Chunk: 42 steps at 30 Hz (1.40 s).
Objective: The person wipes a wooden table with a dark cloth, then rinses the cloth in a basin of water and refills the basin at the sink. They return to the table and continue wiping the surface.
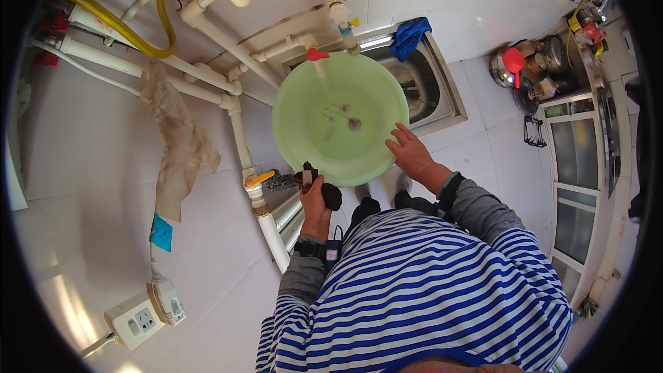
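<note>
A large light-green plastic basin sits over part of a stainless-steel sink. Shallow liquid appears to lie in it, with a dark round spot near the middle of the bottom. At its near left edge, my left hand grips a bunched dark brown cloth. A small pale piece shows among the folds by my thumb; I cannot tell what it is. My right hand touches the basin's right rim with its fingers apart. A red-handled tap points down over the far side of the basin.
A blue cloth drapes over the sink's back corner. White pipes and a yellow-handled valve run along the left wall, beside a grey scouring pad. Pots and a red ladle stand at right. A socket strip is at lower left.
</note>
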Each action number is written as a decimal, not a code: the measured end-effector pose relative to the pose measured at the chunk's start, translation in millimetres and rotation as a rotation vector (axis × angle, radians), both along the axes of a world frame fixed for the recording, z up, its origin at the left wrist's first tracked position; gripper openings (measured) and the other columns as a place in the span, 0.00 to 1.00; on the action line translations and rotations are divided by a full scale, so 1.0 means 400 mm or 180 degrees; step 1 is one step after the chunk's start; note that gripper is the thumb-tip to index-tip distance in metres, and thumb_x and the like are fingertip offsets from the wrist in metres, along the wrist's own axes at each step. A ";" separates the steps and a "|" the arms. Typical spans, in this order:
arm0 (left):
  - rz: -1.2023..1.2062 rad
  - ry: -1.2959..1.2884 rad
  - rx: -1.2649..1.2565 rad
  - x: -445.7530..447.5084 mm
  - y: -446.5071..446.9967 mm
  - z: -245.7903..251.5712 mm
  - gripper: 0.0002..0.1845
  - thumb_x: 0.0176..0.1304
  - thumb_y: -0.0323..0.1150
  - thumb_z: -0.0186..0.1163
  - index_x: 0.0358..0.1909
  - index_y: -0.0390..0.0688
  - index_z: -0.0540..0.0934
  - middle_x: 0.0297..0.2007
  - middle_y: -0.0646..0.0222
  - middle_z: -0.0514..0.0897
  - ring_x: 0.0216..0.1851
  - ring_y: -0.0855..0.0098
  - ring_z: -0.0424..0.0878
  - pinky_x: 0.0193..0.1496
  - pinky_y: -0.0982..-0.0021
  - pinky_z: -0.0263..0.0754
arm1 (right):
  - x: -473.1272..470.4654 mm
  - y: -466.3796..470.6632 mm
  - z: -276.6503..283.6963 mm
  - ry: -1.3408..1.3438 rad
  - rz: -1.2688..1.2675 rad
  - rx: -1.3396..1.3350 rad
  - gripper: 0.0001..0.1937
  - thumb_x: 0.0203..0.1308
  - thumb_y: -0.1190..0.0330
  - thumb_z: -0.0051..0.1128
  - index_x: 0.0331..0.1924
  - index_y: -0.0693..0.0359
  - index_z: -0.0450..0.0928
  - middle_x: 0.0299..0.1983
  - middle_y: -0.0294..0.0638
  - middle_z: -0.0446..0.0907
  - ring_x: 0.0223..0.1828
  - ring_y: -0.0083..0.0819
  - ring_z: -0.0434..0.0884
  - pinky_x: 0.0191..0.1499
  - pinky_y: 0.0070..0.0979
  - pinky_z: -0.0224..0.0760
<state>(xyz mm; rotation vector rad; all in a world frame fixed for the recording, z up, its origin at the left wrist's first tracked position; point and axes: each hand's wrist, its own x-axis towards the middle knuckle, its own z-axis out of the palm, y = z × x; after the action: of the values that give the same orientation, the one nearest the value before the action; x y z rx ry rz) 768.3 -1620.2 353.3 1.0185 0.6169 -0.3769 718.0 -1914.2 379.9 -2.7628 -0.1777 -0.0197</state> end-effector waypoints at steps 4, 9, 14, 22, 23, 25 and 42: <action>-0.0056 -0.0021 0.0031 -0.001 0.007 0.010 0.20 0.65 0.22 0.62 0.59 0.42 0.77 0.47 0.70 0.83 0.45 0.72 0.83 0.44 0.69 0.81 | -0.003 0.019 0.047 -0.0214 -0.0037 -0.0093 0.28 0.43 0.76 0.68 0.54 0.61 0.77 0.61 0.57 0.73 0.69 0.59 0.68 0.67 0.43 0.68; -0.0141 0.0121 0.0016 -0.001 0.012 0.003 0.19 0.65 0.23 0.63 0.58 0.42 0.78 0.45 0.70 0.84 0.42 0.72 0.84 0.41 0.69 0.81 | -0.140 -0.027 0.081 0.0192 -0.0496 0.0337 0.25 0.53 0.72 0.67 0.58 0.60 0.76 0.60 0.55 0.74 0.65 0.53 0.73 0.64 0.40 0.71; -0.0122 0.0187 -0.0079 -0.001 0.016 -0.017 0.22 0.65 0.22 0.64 0.60 0.41 0.77 0.50 0.69 0.84 0.46 0.71 0.84 0.45 0.69 0.80 | -0.540 -0.163 -0.055 0.1949 -0.1730 0.0788 0.20 0.60 0.62 0.63 0.54 0.61 0.76 0.41 0.55 0.84 0.48 0.54 0.82 0.49 0.42 0.76; -0.0135 0.0258 -0.0161 -0.022 0.021 -0.014 0.16 0.65 0.25 0.65 0.54 0.44 0.80 0.43 0.73 0.85 0.36 0.73 0.85 0.34 0.69 0.81 | -1.129 -0.081 -0.185 0.3628 -0.1300 0.1134 0.18 0.52 0.55 0.67 0.41 0.60 0.86 0.43 0.58 0.85 0.46 0.59 0.82 0.48 0.44 0.75; -0.0123 0.0299 -0.0205 -0.023 0.022 -0.014 0.15 0.65 0.25 0.65 0.54 0.44 0.80 0.42 0.73 0.85 0.35 0.73 0.85 0.33 0.69 0.81 | -1.124 -0.073 -0.173 0.3556 -0.1517 0.1179 0.18 0.52 0.55 0.67 0.41 0.60 0.86 0.42 0.58 0.85 0.46 0.59 0.82 0.48 0.44 0.75; -0.0215 0.0306 -0.0276 -0.021 0.028 -0.015 0.16 0.65 0.26 0.64 0.54 0.44 0.79 0.42 0.72 0.85 0.36 0.72 0.85 0.35 0.68 0.81 | -1.094 -0.061 -0.126 0.3383 -0.1944 0.1274 0.18 0.53 0.56 0.67 0.42 0.60 0.86 0.42 0.57 0.85 0.46 0.59 0.83 0.48 0.44 0.76; -0.0397 0.0440 -0.0473 -0.012 0.124 -0.106 0.18 0.63 0.26 0.68 0.55 0.40 0.80 0.42 0.69 0.86 0.37 0.70 0.86 0.38 0.68 0.82 | -0.939 -0.036 -0.052 0.2927 -0.2555 0.1280 0.20 0.52 0.64 0.74 0.47 0.62 0.83 0.33 0.48 0.87 0.35 0.43 0.87 0.42 0.35 0.80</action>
<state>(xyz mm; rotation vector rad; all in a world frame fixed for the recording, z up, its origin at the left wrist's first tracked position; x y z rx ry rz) 763.4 -1570.5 310.8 0.8957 0.6410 -0.5984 342.6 -1928.6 358.9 -2.0056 1.0261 0.8616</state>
